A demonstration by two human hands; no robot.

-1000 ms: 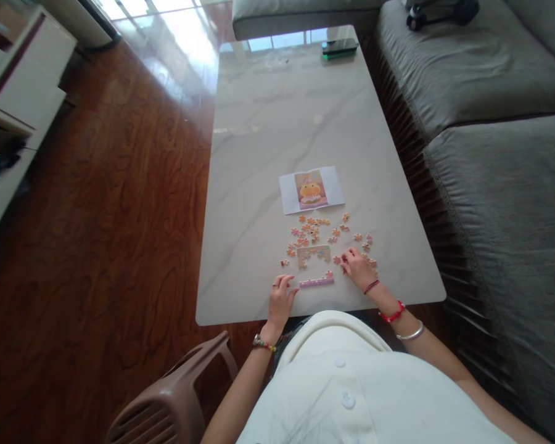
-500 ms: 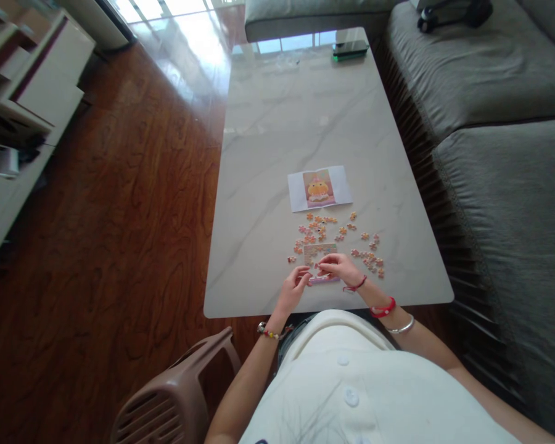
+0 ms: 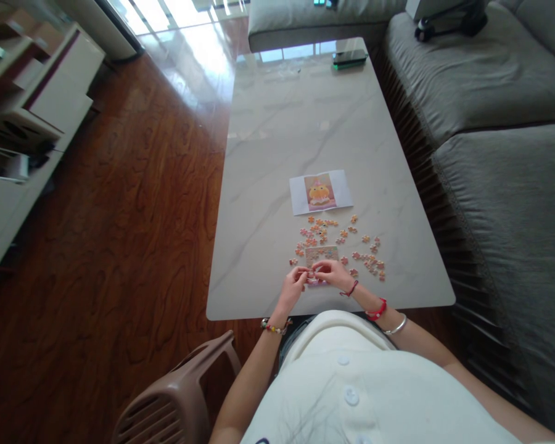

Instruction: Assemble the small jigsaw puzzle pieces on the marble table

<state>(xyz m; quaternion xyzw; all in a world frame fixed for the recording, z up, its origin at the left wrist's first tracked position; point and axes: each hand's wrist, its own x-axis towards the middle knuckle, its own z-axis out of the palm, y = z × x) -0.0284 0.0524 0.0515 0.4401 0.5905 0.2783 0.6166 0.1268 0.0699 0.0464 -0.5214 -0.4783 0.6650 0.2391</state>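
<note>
A small puzzle board [image 3: 322, 252] lies near the front edge of the table, with a pink strip of fitted pieces along its near side. Over its lower left part, my right hand [image 3: 332, 272] pinches a small puzzle piece [image 3: 311, 272] between thumb and fingers. My left hand [image 3: 294, 286] meets it from the left, its thumb and fingertips pressed together beside that piece; what they hold, if anything, is too small to make out. Loose orange and pink puzzle pieces [image 3: 322, 233] are scattered beyond the board, and more puzzle pieces [image 3: 372, 261] lie to its right.
A creased paper with a printed picture [image 3: 320, 192] lies beyond the pieces on the marble-patterned table [image 3: 259, 246]. A dark box-like object [image 3: 349, 58] sits at the far right corner. A grey sofa [image 3: 504, 185] runs along the right; a plastic stool [image 3: 180, 394] stands at lower left.
My right hand has moved slightly left and nearer to me, bringing its fingertips to my left hand's. Left fingers have closed together. Pieces right of the board, previously behind my right hand, now show.
</note>
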